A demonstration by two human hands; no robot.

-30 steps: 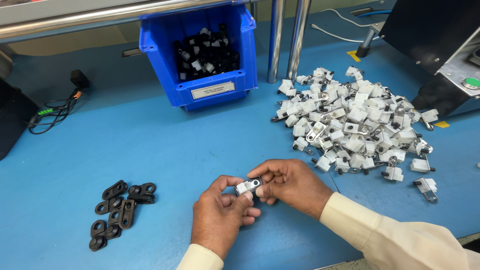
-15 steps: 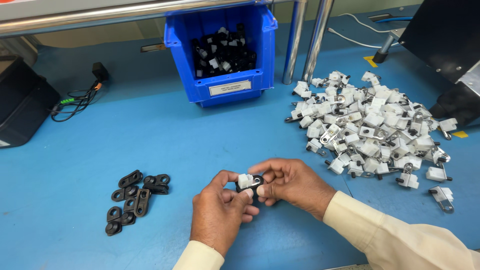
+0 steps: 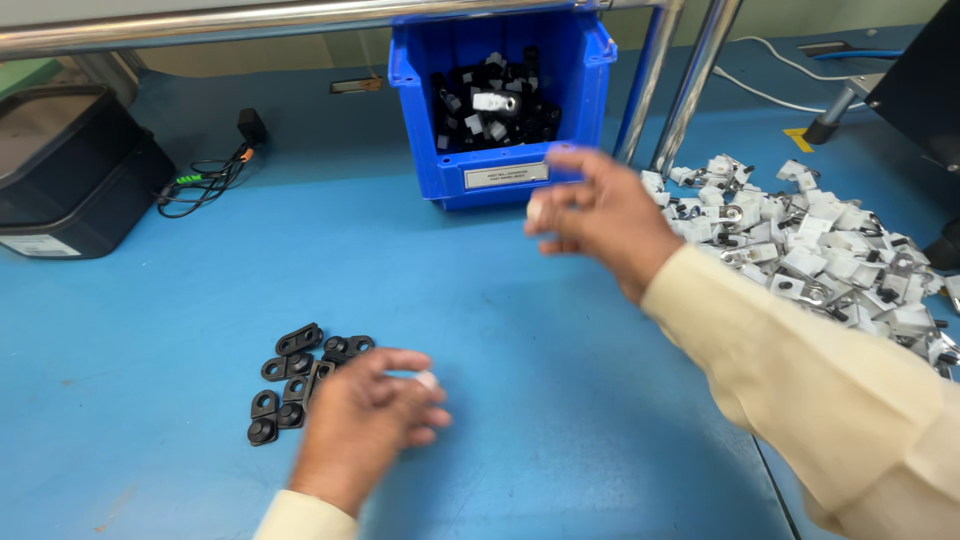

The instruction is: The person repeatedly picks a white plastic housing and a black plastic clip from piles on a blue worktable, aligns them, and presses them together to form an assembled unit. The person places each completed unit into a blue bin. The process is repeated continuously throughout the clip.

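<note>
My right hand point(image 3: 600, 215) is raised in front of the blue bin point(image 3: 570, 60), blurred, with its fingers apart and nothing visible in them. The bin holds black and white assembled clips, and one white-and-metal piece point(image 3: 495, 102) lies on top. My left hand point(image 3: 365, 420) hovers low over the blue table, fingers curled, just right of a small group of black plastic link pieces point(image 3: 300, 380). Motion blur hides whether it holds anything.
A large heap of white clips with metal inserts point(image 3: 820, 260) lies at the right. A black box point(image 3: 60, 170) and a cable with a plug point(image 3: 215, 170) sit at the back left. Two metal posts point(image 3: 690, 80) rise beside the bin.
The hands have parted. The small white-and-black piece they held together is gone from them; my right hand swung up toward the blue bin and my left moved toward the black pieces.
</note>
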